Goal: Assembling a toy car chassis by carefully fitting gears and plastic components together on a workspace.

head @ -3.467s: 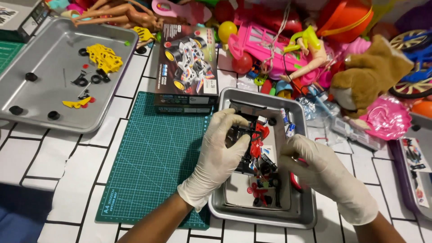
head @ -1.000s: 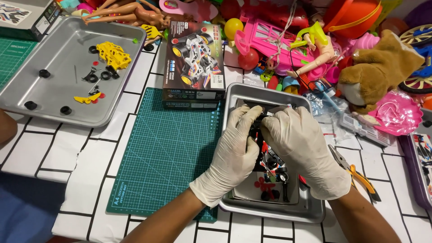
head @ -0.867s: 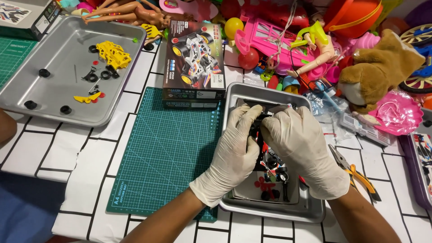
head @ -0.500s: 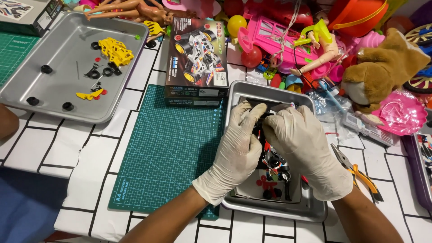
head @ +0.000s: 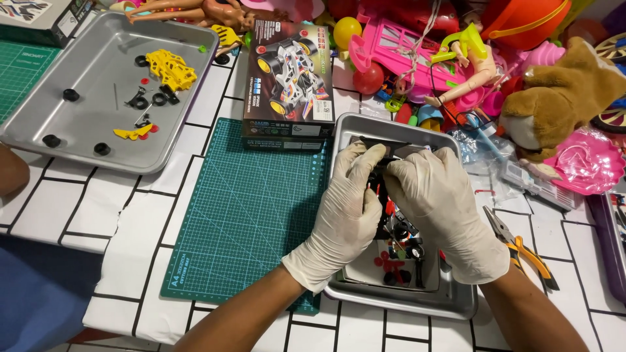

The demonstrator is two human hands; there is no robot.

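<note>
Both of my hands wear white gloves and meet over a small metal tray. My left hand and my right hand together grip a black toy car chassis with red parts; most of it is hidden under my fingers. Loose red and black parts and a white sheet lie in the tray beneath it. The tray sits at the right edge of a green cutting mat.
A toy car box stands behind the mat. A large metal tray at far left holds yellow and black parts. Orange-handled pliers lie right of the small tray. Piled toys and a plush animal fill the back right.
My hands have closed in together over the chassis since 3.5 s ago; in the last second they barely move. The view has shifted slightly.
</note>
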